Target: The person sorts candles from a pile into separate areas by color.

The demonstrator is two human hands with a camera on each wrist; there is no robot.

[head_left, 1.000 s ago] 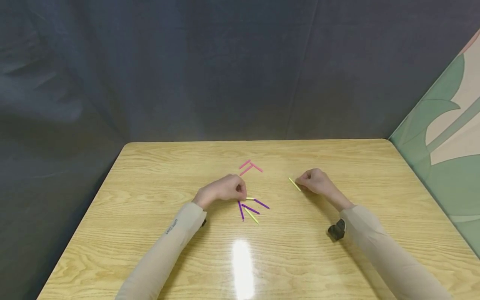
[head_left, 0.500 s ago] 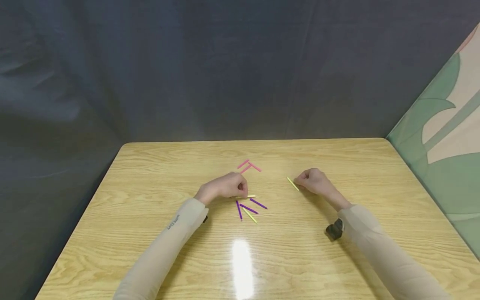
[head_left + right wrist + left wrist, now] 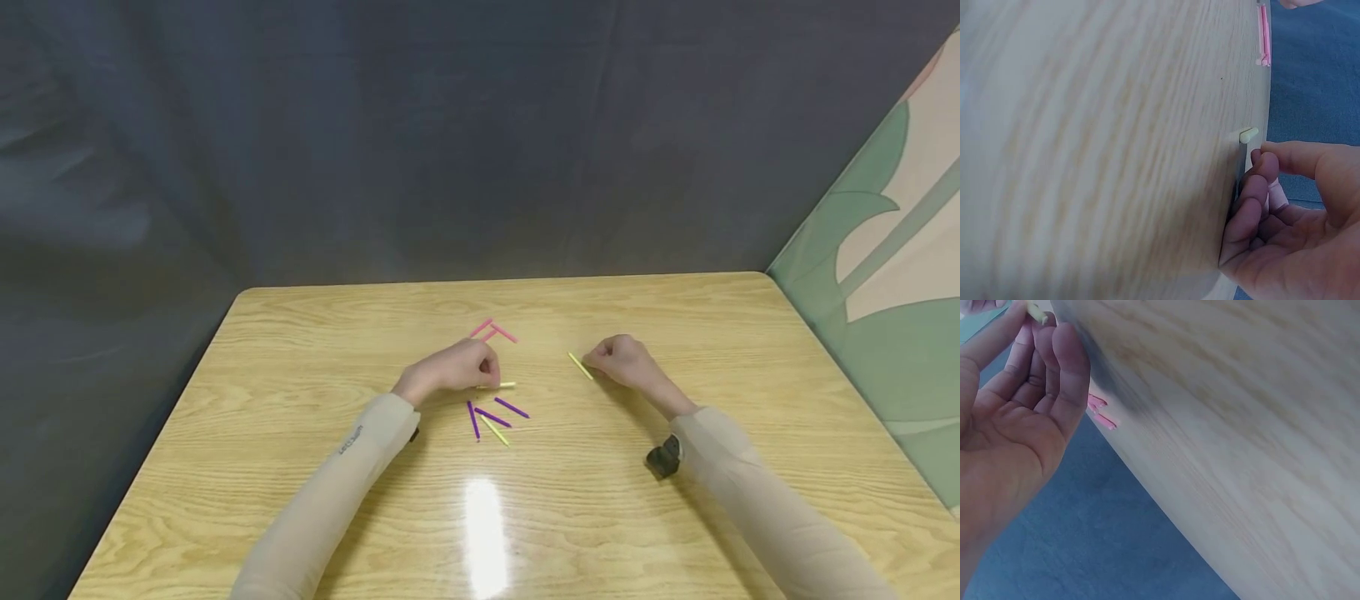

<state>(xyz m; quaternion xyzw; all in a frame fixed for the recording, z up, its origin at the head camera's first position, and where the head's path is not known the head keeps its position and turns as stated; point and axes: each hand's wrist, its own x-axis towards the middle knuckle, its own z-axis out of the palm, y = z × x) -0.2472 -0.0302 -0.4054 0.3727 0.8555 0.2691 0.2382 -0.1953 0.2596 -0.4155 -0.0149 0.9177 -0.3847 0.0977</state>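
My left hand [image 3: 467, 365] pinches a thin yellow stick [image 3: 507, 384] between thumb and fingertips; in the left wrist view one end of this yellow stick [image 3: 1037, 314] pokes out past the fingers. Another yellow stick [image 3: 581, 367] lies slanted on the table, with the loosely curled fingertips of my right hand [image 3: 622, 360] right beside it. In the right wrist view, that yellow stick [image 3: 1249, 135] shows just beyond the thumb and fingertips, and nothing is seen between them. Below my left hand lie three purple sticks [image 3: 492, 417] and a further yellow stick [image 3: 495, 431].
Three pink sticks [image 3: 505, 333] lie behind my left hand, one partly covered by it. All sticks are on a wood-grain table [image 3: 315, 333]. A dark curtain [image 3: 480, 150] hangs behind it, and a leaf-patterned panel [image 3: 900, 250] stands along the right side.
My left hand has lifted or slid its yellow stick slightly away from the purple ones, toward the pink ones. The head view has shifted a little; the right hand stays beside its yellow stick.
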